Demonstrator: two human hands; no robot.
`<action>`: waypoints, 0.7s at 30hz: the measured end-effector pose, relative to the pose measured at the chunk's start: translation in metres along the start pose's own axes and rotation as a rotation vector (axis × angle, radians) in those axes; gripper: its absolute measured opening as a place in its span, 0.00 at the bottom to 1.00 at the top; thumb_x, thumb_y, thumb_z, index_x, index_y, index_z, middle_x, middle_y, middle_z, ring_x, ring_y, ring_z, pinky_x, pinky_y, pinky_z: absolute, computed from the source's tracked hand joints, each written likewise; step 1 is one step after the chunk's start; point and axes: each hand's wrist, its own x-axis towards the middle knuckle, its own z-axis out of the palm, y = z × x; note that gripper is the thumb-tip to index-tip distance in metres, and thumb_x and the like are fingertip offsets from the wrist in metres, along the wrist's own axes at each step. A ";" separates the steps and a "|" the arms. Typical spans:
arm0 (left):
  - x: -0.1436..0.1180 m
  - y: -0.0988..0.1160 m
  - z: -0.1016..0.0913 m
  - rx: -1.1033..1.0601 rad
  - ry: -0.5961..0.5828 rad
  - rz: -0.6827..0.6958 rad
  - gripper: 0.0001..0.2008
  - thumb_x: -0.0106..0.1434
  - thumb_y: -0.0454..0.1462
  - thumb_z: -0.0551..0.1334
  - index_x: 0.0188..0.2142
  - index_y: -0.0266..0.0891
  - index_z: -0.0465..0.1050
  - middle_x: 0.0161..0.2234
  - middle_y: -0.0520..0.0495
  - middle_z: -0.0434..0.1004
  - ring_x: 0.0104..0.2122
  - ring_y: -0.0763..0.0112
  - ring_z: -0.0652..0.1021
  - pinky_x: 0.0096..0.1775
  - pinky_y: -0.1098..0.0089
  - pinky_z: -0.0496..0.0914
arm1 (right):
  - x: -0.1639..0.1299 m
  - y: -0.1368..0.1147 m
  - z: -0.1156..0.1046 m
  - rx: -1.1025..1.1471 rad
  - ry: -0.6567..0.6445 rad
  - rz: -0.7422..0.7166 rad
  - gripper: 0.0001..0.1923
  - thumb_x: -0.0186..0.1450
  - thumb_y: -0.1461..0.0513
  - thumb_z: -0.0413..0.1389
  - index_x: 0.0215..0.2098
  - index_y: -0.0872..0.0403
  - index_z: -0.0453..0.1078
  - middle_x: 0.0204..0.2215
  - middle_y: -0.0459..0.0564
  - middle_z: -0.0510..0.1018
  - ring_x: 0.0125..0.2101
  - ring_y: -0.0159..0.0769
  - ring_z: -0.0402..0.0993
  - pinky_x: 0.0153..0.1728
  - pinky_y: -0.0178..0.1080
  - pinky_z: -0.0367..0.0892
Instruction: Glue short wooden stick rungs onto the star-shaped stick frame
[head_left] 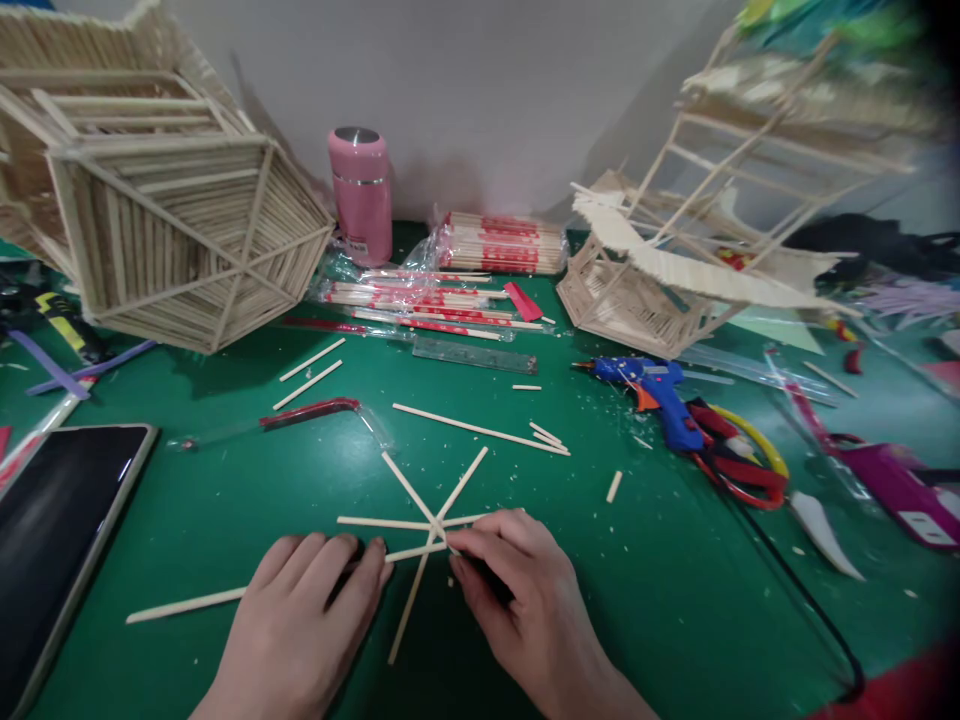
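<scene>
Several thin wooden sticks cross at one middle point as a star (436, 526) lying on the green table. My left hand (311, 610) is closed over a longer wooden stick (187, 603), pressing it low above the table. That stick's right end reaches just below the star's middle. My right hand (517, 575) pinches close to the crossing, thumb and forefinger together at the star's lower right arm. The fingers partly hide that arm and the tip of the longer stick. Behind the star lies a loose stick (480, 429), with short cut pieces (547, 437) at its right end.
A blue glue gun (652, 385) and red-and-yellow handled cutters (742, 455) lie right. A phone (75, 560) is at left. Stick-built models stand back left (187, 230) and back right (637, 270). Between them are a pink flask (361, 200) and bundled chopsticks (502, 242).
</scene>
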 end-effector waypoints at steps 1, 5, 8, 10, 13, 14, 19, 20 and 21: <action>0.001 0.001 0.000 -0.008 0.001 0.001 0.08 0.63 0.34 0.54 0.39 0.36 0.70 0.29 0.47 0.72 0.28 0.68 0.71 0.30 0.67 0.60 | 0.000 0.000 0.001 -0.003 0.012 -0.006 0.08 0.62 0.66 0.51 0.37 0.52 0.70 0.30 0.50 0.74 0.30 0.37 0.69 0.30 0.41 0.64; 0.007 0.005 0.000 -0.035 0.046 -0.008 0.09 0.64 0.33 0.52 0.38 0.35 0.70 0.28 0.47 0.71 0.27 0.68 0.69 0.30 0.67 0.59 | 0.002 0.001 0.003 -0.015 0.033 -0.004 0.08 0.62 0.66 0.50 0.35 0.52 0.71 0.29 0.49 0.74 0.29 0.36 0.69 0.29 0.40 0.64; 0.011 0.009 0.003 -0.068 0.027 -0.006 0.13 0.66 0.33 0.47 0.39 0.35 0.70 0.29 0.47 0.72 0.28 0.67 0.69 0.30 0.67 0.59 | 0.002 0.000 0.002 -0.018 0.033 0.000 0.08 0.61 0.66 0.51 0.35 0.52 0.71 0.28 0.49 0.74 0.29 0.36 0.69 0.29 0.39 0.64; 0.014 0.012 0.005 -0.080 0.016 -0.034 0.17 0.67 0.34 0.44 0.40 0.36 0.70 0.29 0.47 0.72 0.29 0.66 0.69 0.31 0.66 0.59 | 0.001 0.000 0.002 -0.019 0.035 -0.005 0.08 0.61 0.66 0.51 0.35 0.52 0.71 0.28 0.49 0.74 0.29 0.36 0.69 0.29 0.39 0.64; 0.020 0.015 0.006 -0.053 0.027 -0.041 0.18 0.67 0.33 0.43 0.38 0.37 0.71 0.27 0.48 0.72 0.27 0.67 0.69 0.30 0.67 0.59 | 0.000 0.000 0.001 -0.020 0.033 -0.002 0.07 0.61 0.66 0.51 0.35 0.52 0.71 0.28 0.49 0.74 0.29 0.36 0.69 0.29 0.39 0.63; 0.022 0.015 0.006 -0.041 0.033 -0.025 0.17 0.67 0.33 0.44 0.37 0.38 0.72 0.26 0.49 0.72 0.26 0.68 0.69 0.30 0.67 0.59 | 0.000 0.001 0.002 -0.019 0.034 -0.002 0.07 0.61 0.67 0.51 0.35 0.52 0.71 0.28 0.49 0.74 0.29 0.36 0.69 0.29 0.39 0.63; 0.023 0.012 0.005 -0.039 0.064 -0.008 0.17 0.66 0.32 0.45 0.35 0.38 0.72 0.27 0.49 0.73 0.27 0.70 0.69 0.30 0.68 0.61 | 0.000 0.002 0.003 -0.022 0.049 -0.007 0.08 0.61 0.67 0.52 0.36 0.52 0.71 0.30 0.49 0.74 0.30 0.36 0.69 0.30 0.40 0.64; 0.022 0.012 0.006 -0.043 0.068 -0.008 0.17 0.65 0.32 0.45 0.35 0.37 0.72 0.27 0.48 0.73 0.27 0.70 0.69 0.30 0.69 0.61 | 0.000 0.002 0.003 -0.025 0.053 -0.006 0.08 0.61 0.67 0.52 0.36 0.52 0.71 0.30 0.49 0.74 0.30 0.36 0.70 0.30 0.40 0.64; 0.021 0.013 0.008 -0.048 0.067 -0.015 0.17 0.65 0.32 0.45 0.35 0.37 0.72 0.28 0.48 0.73 0.28 0.70 0.69 0.30 0.68 0.61 | 0.000 0.002 0.003 -0.028 0.057 -0.005 0.08 0.61 0.67 0.52 0.36 0.52 0.71 0.30 0.49 0.74 0.30 0.36 0.70 0.30 0.40 0.64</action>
